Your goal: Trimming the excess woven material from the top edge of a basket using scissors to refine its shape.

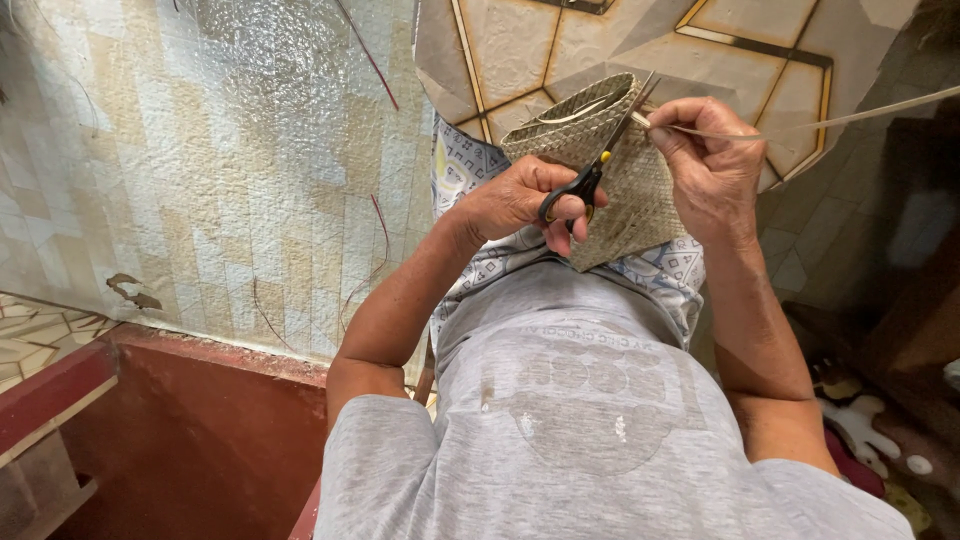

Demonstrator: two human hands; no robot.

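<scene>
A small woven straw pouch (640, 205) rests on my lap, its open mouth facing away from me. My left hand (510, 200) grips black-handled scissors (597, 165) with a yellow pivot. Their blades point up along the pouch's rim toward my right hand. My right hand (712, 165) pinches a long thin straw strip (850, 118) at the pouch's upper edge. The strip runs off to the right, pulled taut. The scissor tips sit right beside the pinched end of the strip.
A pale woven mat (200, 150) covers the left side, with loose reddish fibres on it. Below it runs a red painted ledge (200, 400). Patterned tiles (760, 50) lie ahead. A blue-and-white printed cloth (465, 165) covers my knees. Small white objects (862, 425) lie at the lower right.
</scene>
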